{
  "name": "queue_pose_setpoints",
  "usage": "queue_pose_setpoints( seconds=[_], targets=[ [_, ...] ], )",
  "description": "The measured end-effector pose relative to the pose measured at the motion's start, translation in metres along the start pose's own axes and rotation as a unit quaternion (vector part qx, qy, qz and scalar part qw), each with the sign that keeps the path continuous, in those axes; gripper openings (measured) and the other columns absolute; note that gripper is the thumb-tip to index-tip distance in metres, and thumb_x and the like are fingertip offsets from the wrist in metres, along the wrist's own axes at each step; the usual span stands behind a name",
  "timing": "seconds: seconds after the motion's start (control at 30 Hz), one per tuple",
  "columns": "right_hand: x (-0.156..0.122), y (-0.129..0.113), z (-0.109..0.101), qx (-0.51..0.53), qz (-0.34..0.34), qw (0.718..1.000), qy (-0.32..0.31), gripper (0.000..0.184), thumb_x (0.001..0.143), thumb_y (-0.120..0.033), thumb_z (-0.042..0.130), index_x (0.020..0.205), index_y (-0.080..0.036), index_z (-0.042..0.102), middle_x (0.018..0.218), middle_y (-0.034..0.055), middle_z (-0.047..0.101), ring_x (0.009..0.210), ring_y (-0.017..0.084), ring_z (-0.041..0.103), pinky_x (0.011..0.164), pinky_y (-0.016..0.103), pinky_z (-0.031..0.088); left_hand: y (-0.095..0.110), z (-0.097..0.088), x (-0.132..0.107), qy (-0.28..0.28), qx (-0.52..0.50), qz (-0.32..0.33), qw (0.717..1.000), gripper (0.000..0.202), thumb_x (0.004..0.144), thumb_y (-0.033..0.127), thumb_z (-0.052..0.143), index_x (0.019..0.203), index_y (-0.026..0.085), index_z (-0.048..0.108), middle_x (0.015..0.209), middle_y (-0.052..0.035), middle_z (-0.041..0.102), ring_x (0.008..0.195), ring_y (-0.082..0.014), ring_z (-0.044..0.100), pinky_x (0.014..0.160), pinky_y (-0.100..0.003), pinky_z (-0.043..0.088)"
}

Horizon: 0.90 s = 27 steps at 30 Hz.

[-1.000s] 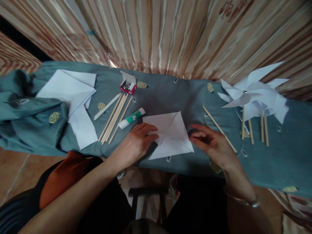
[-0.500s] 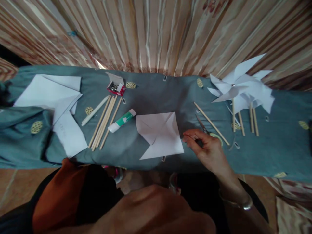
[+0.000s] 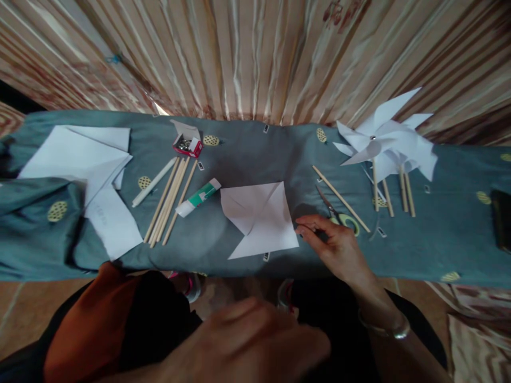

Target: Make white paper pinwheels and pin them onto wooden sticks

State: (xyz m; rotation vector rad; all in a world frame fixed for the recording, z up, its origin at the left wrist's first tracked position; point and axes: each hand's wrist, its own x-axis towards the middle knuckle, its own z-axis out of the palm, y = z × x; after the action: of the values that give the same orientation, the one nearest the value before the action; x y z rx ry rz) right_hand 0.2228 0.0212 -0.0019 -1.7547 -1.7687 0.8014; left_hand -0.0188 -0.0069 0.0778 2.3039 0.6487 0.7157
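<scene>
A folded white paper square (image 3: 265,221), cut with flaps turned inward, lies on the cloth in front of me. Beside its right edge is my right hand (image 3: 335,244), thumb and forefinger drawn together in a pinch. Anything between those fingertips is too small to make out. My left hand (image 3: 255,340) is raised close to the camera, blurred, its fingers hidden from view. Left of the paper lies a green and white glue stick (image 3: 198,198). Green-handled scissors (image 3: 337,215) and a single wooden stick (image 3: 341,198) lie just beyond my right hand.
Several wooden sticks (image 3: 170,202) and a white candle-like rod (image 3: 154,182) lie left, near an open red box of metal pins (image 3: 187,144). White paper sheets (image 3: 75,151) are farther left. Finished paper pinwheels (image 3: 383,135) lie right; a dark object (image 3: 502,219) sits at the right edge.
My left hand has shifted slightly left and down, still blurred. My right hand stays pinched near the paper's right edge. The whole view has moved a little to the right.
</scene>
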Motion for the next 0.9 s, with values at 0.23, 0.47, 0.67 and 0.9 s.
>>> queue_pose_setpoints(
  seconds=[0.23, 0.47, 0.67, 0.9],
  targets=[
    [-0.002, -0.009, 0.006, -0.048, 0.001, 0.999, 0.014, 0.017, 0.089, -0.029, 0.052, 0.100, -0.021, 0.064, 0.091, 0.0061, 0.075, 0.082, 0.022, 0.072, 0.074, 0.032, 0.053, -0.064, 0.045, 0.009, -0.010, 0.225, -0.011, 0.974, 0.026, 0.092, 0.015, 0.048, 0.116, 0.009, 0.052, 0.101, -0.0128, 0.067, 0.088, -0.0226, 0.063, 0.073, -0.037, 0.056],
    [-0.011, -0.013, 0.011, 0.036, 0.026, 0.998, -0.041, 0.011, 0.085, -0.025, 0.057, 0.096, -0.023, 0.061, 0.080, 0.0009, 0.075, 0.074, 0.019, 0.072, 0.065, 0.028, 0.053, -0.077, 0.049, 0.002, -0.038, 0.263, -0.022, 0.964, 0.022, 0.091, 0.014, 0.049, 0.112, 0.009, 0.051, 0.095, -0.0094, 0.067, 0.085, -0.0211, 0.061, 0.075, -0.036, 0.055],
    [-0.009, -0.010, 0.006, -0.001, -0.046, 0.998, -0.035, 0.015, 0.087, -0.019, 0.052, 0.092, -0.023, 0.066, 0.092, 0.0032, 0.072, 0.084, 0.019, 0.069, 0.079, 0.032, 0.052, -0.078, 0.045, -0.003, -0.054, 0.247, -0.009, 0.968, 0.012, 0.092, 0.013, 0.049, 0.101, 0.011, 0.056, 0.090, -0.0073, 0.066, 0.078, -0.0191, 0.061, 0.070, -0.032, 0.055],
    [-0.003, -0.008, 0.014, 0.069, -0.079, 0.991, -0.089, 0.029, 0.080, -0.016, 0.063, 0.106, -0.027, 0.066, 0.136, 0.0059, 0.056, 0.125, 0.023, 0.052, 0.106, 0.046, 0.040, -0.078, 0.037, -0.004, -0.037, 0.172, -0.074, 0.982, 0.014, 0.093, 0.013, 0.046, 0.093, 0.012, 0.060, 0.084, -0.0060, 0.066, 0.076, -0.0172, 0.063, 0.065, -0.028, 0.054]
  ],
)
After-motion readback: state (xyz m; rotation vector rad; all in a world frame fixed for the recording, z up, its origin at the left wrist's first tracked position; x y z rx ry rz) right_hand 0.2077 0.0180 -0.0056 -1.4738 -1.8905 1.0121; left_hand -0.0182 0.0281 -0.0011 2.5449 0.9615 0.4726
